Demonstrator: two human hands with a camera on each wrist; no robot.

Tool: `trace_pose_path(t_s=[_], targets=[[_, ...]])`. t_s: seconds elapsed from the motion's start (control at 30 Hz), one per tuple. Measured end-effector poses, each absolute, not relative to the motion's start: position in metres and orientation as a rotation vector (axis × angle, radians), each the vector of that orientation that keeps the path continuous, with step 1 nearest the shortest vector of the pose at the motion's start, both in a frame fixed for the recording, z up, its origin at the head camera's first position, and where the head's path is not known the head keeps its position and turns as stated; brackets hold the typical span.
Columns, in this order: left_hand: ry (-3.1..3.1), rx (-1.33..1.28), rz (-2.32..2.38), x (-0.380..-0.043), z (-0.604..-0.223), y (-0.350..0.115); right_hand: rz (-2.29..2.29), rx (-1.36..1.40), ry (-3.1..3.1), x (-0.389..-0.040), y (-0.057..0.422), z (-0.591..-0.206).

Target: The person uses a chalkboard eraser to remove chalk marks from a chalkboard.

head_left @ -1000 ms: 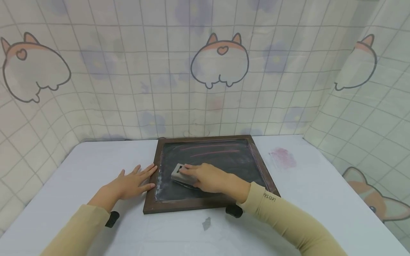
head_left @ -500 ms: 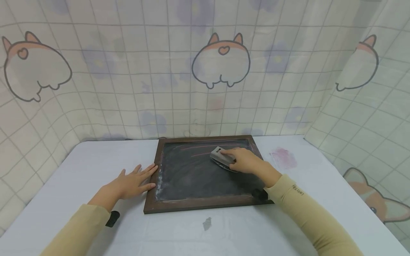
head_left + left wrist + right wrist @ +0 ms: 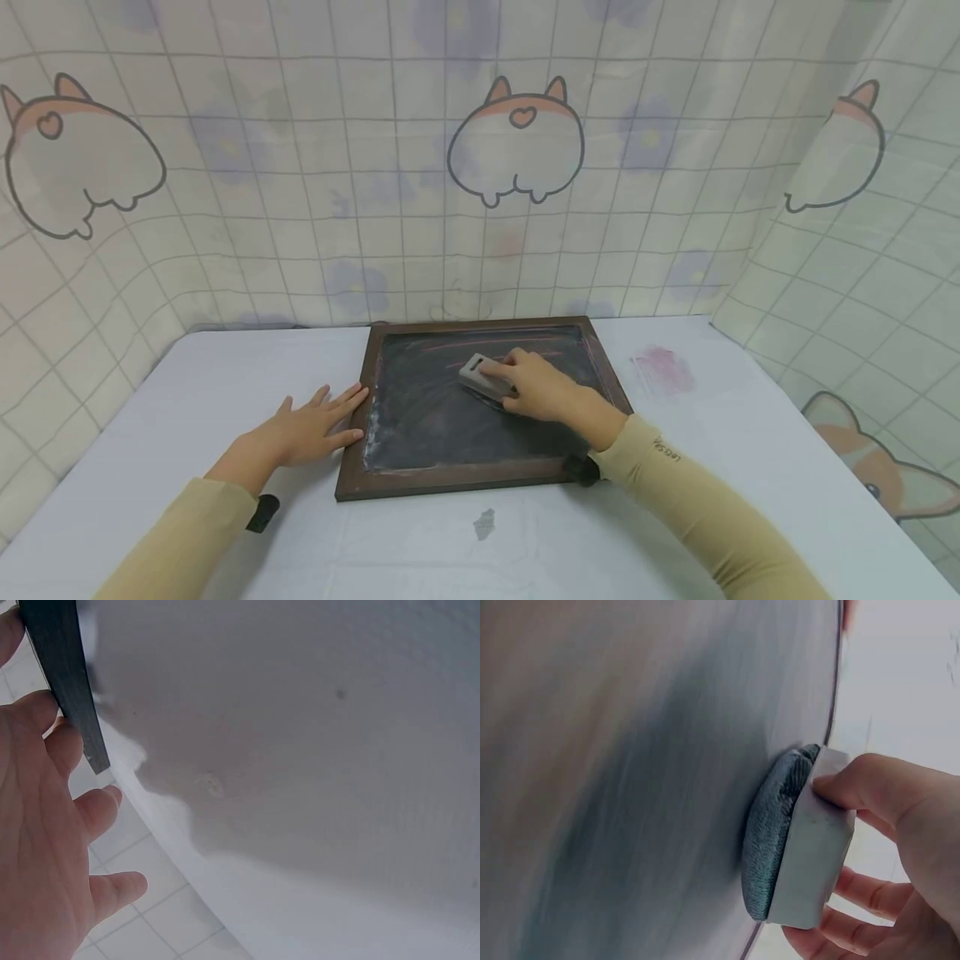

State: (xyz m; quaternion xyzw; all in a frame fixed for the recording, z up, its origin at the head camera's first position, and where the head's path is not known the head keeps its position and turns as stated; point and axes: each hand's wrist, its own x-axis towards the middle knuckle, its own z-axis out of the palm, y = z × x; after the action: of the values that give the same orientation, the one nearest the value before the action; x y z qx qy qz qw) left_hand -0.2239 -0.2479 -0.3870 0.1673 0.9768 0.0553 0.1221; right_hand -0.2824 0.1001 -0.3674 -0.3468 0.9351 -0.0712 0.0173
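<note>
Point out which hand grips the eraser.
The right hand: it grips the grey eraser; the left hand only touches the chalkboard's frame, fingers spread.

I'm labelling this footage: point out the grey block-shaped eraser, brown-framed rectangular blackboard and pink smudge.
Grey block-shaped eraser [image 3: 808, 855], right wrist view: hard grey body.
Brown-framed rectangular blackboard [image 3: 461, 435], head view: bare writing surface.
Pink smudge [image 3: 663, 372], head view: its middle.
</note>
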Motion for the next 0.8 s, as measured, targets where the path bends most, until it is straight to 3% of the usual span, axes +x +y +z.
trace_pose_path(t_s=[0.2, 0.3, 0.53, 0.8], targets=[[2.850, 0.477, 0.151, -0.225, -0.388, -0.248, -0.151, -1.468, 2.820, -0.254, 0.055, -0.369], [2.855, 0.484, 0.150, -0.225, -0.389, -0.248, -0.127, -1.534, 2.801, -0.247, 0.047, -0.368], [2.858, 0.487, 0.159, -0.224, -0.389, -0.248, -0.155, -1.393, 2.811, -0.261, 0.063, -0.370], [2.860, 0.501, 0.173, -0.223, -0.388, -0.248, -0.235, -1.168, 2.917, -0.288, 0.126, -0.371]])
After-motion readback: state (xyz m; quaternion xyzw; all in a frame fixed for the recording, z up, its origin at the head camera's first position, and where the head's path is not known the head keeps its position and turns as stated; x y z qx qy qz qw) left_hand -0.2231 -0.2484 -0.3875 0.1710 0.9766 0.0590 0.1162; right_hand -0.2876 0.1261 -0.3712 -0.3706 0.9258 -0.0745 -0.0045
